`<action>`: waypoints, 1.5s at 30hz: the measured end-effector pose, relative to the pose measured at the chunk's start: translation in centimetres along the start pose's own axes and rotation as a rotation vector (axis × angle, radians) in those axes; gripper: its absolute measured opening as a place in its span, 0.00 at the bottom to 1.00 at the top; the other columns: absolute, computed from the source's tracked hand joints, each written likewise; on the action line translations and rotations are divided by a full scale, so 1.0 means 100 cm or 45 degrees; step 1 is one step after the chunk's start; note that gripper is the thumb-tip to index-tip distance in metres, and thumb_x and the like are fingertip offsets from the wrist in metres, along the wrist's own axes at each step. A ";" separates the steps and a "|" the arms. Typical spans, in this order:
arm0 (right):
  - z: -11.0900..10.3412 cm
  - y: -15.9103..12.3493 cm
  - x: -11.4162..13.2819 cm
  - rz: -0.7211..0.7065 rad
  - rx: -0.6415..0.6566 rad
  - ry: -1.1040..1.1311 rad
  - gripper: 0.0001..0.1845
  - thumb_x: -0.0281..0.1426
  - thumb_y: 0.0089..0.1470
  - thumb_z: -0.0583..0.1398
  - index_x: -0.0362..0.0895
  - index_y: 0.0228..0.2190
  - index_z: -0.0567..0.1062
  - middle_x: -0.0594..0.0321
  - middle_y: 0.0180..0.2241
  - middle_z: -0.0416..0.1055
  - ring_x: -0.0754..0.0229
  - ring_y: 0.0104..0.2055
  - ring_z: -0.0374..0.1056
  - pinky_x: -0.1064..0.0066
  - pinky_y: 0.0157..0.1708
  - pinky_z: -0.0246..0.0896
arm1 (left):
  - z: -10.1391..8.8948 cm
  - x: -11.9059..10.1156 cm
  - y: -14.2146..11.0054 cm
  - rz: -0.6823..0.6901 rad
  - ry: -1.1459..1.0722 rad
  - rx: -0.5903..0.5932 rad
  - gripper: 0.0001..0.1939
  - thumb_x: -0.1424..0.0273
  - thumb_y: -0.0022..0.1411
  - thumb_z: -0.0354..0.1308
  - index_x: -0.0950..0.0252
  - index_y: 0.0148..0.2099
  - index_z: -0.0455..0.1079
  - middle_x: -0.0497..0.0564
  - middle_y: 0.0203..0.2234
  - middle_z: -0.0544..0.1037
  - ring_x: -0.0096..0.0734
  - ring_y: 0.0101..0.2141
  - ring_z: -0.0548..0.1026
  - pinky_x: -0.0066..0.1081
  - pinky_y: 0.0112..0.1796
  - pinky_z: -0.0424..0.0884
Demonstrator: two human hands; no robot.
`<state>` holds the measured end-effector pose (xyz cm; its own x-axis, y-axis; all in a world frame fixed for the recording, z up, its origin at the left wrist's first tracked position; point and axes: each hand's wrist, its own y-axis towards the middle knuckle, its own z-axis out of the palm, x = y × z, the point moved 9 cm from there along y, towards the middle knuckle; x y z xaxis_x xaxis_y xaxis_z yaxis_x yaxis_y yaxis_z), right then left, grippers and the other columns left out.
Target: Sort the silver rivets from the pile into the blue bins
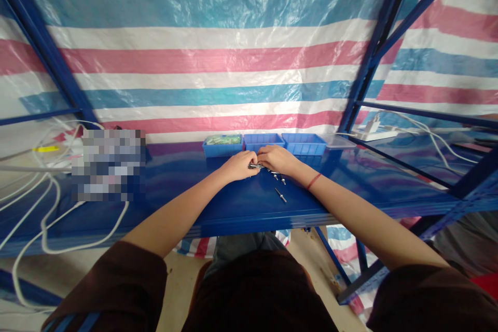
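Nearest, a slender silver-and-black metal pin [280, 195] lies on the glossy blue tabletop [237, 203]; beyond, the left hand [238, 165] pinches thin dark metal pins [254, 166]; the right hand [277, 160] curls against them, though whether it grips any I cannot tell; a light touch should keep them aligned; three rectangular blue plastic bins [304, 147] stand behind.

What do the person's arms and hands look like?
The left hand and right hand are gloveless. The left sleeve is short and dark brown, with blue stripes; the right sleeve is short and dark too. A reddish band circles the right wrist.
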<state>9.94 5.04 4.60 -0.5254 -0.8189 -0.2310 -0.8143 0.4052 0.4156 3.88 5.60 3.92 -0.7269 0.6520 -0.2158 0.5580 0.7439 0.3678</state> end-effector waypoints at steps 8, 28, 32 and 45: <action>-0.019 -0.003 -0.012 0.209 -0.171 0.219 0.11 0.29 0.56 0.54 0.42 0.34 0.76 0.56 0.34 0.74 0.59 0.36 0.68 0.70 0.36 0.56 | -0.010 -0.002 -0.003 -0.022 -0.069 -0.101 0.11 0.60 0.56 0.55 0.63 0.34 0.65 0.49 0.30 0.71 0.33 0.34 0.71 0.31 0.36 0.67; -0.026 -0.014 -0.034 0.521 -0.461 0.939 0.17 0.42 0.50 0.59 0.41 0.31 0.76 0.60 0.28 0.74 0.63 0.29 0.66 0.71 0.30 0.59 | -0.020 0.005 0.002 -0.058 -0.314 -0.316 0.09 0.65 0.60 0.52 0.64 0.37 0.70 0.49 0.32 0.76 0.31 0.34 0.73 0.31 0.38 0.69; -0.037 -0.013 -0.026 0.422 -0.529 0.845 0.16 0.41 0.51 0.58 0.42 0.32 0.77 0.59 0.30 0.74 0.63 0.29 0.65 0.71 0.30 0.59 | -0.027 0.008 0.000 -0.086 -0.301 -0.412 0.08 0.65 0.59 0.54 0.64 0.34 0.69 0.49 0.31 0.74 0.29 0.32 0.73 0.29 0.37 0.69; -0.016 -0.024 -0.065 0.776 -0.590 0.955 0.16 0.41 0.50 0.58 0.42 0.25 0.75 0.61 0.26 0.73 0.62 0.28 0.66 0.70 0.30 0.60 | -0.044 0.007 -0.007 -0.106 -0.204 -0.574 0.14 0.62 0.60 0.55 0.64 0.46 0.66 0.52 0.39 0.72 0.31 0.37 0.72 0.32 0.41 0.68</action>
<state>15.68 8.73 6.54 -0.3977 -0.6349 0.6623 -0.2099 0.7657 0.6080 1.23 4.85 7.51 -0.6712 0.6335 -0.3849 0.2456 0.6800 0.6909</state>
